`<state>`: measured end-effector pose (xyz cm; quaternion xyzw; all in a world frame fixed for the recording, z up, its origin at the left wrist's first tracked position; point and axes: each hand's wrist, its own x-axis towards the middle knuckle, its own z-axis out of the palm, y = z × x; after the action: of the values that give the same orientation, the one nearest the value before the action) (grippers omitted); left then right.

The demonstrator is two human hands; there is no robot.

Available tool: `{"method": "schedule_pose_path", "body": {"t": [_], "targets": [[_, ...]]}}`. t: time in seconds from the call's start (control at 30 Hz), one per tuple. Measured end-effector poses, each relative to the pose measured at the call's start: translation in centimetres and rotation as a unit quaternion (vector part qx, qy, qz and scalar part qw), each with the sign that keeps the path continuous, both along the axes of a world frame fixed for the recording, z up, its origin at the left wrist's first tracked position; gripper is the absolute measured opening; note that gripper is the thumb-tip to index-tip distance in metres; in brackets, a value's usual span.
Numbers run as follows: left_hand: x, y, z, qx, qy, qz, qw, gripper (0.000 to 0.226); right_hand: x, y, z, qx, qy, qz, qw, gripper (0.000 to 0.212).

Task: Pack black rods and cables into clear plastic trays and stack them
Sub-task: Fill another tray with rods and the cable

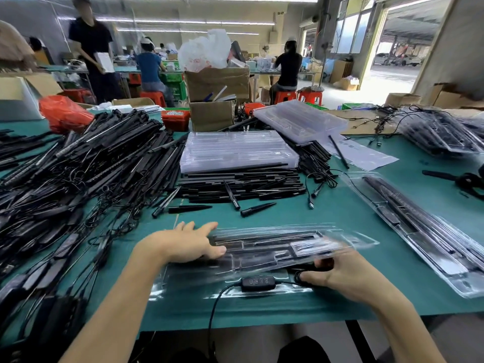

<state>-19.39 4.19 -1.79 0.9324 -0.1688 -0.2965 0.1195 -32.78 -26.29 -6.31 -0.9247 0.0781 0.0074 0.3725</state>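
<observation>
Green covers the worktop (340,213), and behind it is a big busy room with other people at their own tables.

Near the front edge of the worktop lies a clear tray (262,247) with black rods in its slots. It looks blurry, so it may be tilted or moving; I cannot tell which. The left hand (186,244) rests flat on the tray's left end with its fingers stretched out and holds nothing. The right hand (337,273) is at the tray's front side, and its fingers pinch a black cable (217,305). The cable has a small black control box (258,282) lying on the tray's front lip, and the rest of the cable hangs down over the front edge of the worktop.

Things could go wrong here. The hanging cable could pull the box off the tray. If the tray tips, the rods could slide out of their slots. If the cable is not tucked in flat, the next tray may not sit well on top.

A filled tray (419,231) lies toward the right edge. A stack of empty trays (235,150) sits in the middle, on loose rods (243,184). A big heap of rods and cables (78,166) fills the left side and could snag a hand.
</observation>
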Motion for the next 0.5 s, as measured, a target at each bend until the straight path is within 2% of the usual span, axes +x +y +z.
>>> {"method": "schedule_pose_path", "body": {"t": [0.07, 0.17, 0.3, 0.5], "targets": [[-0.2, -0.6, -0.3, -0.015, -0.003, 0.012, 1.000, 0.084, -0.2, -0.1, -0.2, 0.023, -0.008, 0.009, 1.000, 0.053], [-0.2, -1.2, -0.8, -0.027, -0.053, 0.045, 0.997, 0.091, 0.0, 0.2, -0.2, 0.047, -0.067, 0.024, 0.996, 0.050], [-0.2, -1.4, -1.9, -0.015, -0.132, 0.068, 0.989, 0.121, 1.3, 1.1, -0.2, 0.002, -0.097, 0.040, 0.994, 0.049], [0.4, -0.7, -2.8, -0.038, -0.181, 0.097, 0.978, 0.118, 1.7, 1.9, 0.0, -0.002, -0.137, 0.053, 0.989, 0.044]]}}
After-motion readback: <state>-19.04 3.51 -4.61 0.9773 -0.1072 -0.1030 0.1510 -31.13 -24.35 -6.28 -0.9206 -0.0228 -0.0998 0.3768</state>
